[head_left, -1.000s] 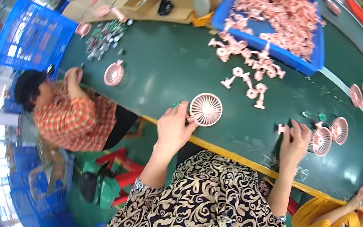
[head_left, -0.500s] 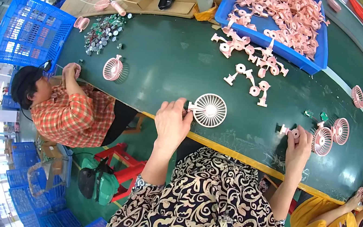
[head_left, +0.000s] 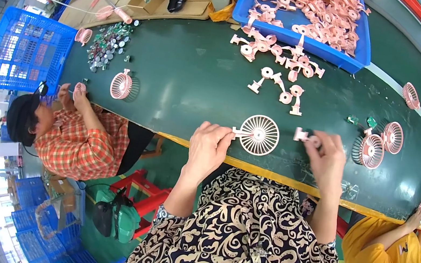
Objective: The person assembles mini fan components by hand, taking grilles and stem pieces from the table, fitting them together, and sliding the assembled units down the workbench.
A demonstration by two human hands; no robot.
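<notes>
My left hand (head_left: 207, 148) is closed on the short stem of a round, pale pink fan guard (head_left: 265, 138) with spokes running out from its hub. The guard is close to the green tabletop, near the front edge. To its right, my right hand (head_left: 328, 164) pinches a small pink plastic bracket (head_left: 301, 135); its blocky end points left and its ring end is partly covered by my blurred fingers. Beyond my hands lie loose pink brackets (head_left: 296, 99) of the same kind. Right of my right hand stand two pink fan guards (head_left: 372, 152), one behind the other, beside small green circuit boards (head_left: 371, 122).
A blue tray (head_left: 364, 48) heaped with pink brackets stands at the back. Metallic and green parts (head_left: 108, 43) are piled at the left, near a blue crate (head_left: 23, 71). A person in a checked shirt (head_left: 74, 149) works at the left, another in yellow (head_left: 381, 260) at the right.
My right hand has lifted the bracket and carried it left, toward the fan guard. My left hand has shifted slightly right, still holding the guard's stem. The view has moved a little.
</notes>
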